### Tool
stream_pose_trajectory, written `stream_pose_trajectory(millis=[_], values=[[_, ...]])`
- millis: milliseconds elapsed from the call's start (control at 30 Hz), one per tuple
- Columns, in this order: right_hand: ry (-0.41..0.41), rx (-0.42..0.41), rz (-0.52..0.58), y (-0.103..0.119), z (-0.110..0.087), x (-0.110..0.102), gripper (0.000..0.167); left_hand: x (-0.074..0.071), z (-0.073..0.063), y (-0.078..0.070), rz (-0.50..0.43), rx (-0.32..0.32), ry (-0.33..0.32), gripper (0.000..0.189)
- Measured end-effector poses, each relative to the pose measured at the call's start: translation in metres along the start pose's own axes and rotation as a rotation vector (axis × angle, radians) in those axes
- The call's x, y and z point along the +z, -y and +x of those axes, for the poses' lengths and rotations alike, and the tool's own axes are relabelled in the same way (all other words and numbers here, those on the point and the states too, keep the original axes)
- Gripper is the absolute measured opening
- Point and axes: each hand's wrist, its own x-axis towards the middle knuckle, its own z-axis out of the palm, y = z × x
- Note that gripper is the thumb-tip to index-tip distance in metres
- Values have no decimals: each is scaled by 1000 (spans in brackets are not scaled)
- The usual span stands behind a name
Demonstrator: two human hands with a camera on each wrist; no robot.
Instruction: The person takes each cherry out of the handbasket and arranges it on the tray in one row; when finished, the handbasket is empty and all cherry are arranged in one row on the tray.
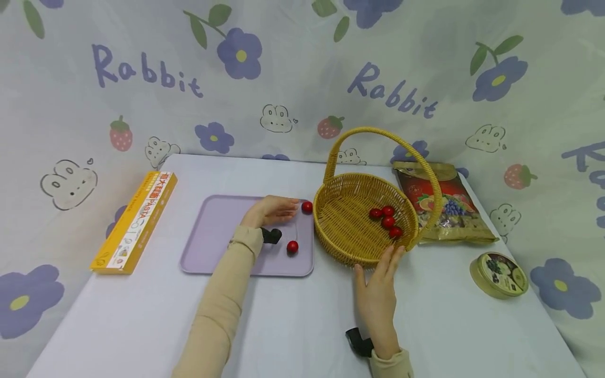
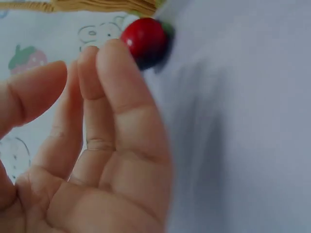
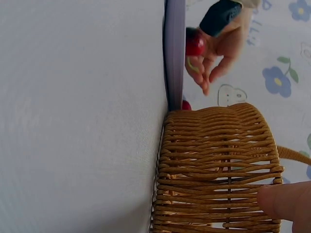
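Observation:
My left hand hovers over the lilac tray, its fingertips close to a red cherry near the tray's right edge. The left wrist view shows that cherry just beyond the fingertips, with nothing between thumb and fingers. A second cherry lies nearer the tray's front; its green stem shows in the right wrist view. Several cherries are inside the yellow wicker basket. With fingers extended, my right hand touches the basket's front rim; its thumb shows against the weave.
On the left lies a yellow pasta box. Behind the basket's right side is a fruit-printed bag, and a round tin sits near the table's right edge. The basket's tall handle arches above it.

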Motion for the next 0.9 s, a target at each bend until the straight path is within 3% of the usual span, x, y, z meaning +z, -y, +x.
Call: stream_pose_trajectory(millis=[167, 300, 400, 533, 633, 767, 900], values=[[5, 0, 7, 0, -1, 0, 86, 1, -15, 12, 292, 2, -64, 35], [8, -3, 7, 0, -1, -1, 86, 3, -27, 15, 432, 44, -87, 34], [16, 2, 9, 0, -1, -1, 86, 12, -34, 4, 465, 118, -62, 36], [12, 15, 10, -3, 2, -4, 87, 47, -35, -31, 454, 227, 30, 36], [8, 19, 13, -4, 2, -5, 87, 79, -25, -58, 386, 254, 110, 36], [5, 13, 7, -3, 1, -3, 87, 119, -1, -78, 236, 192, 186, 39], [1, 11, 5, 1, -1, 1, 87, 146, 24, -77, 110, 79, 174, 41]])
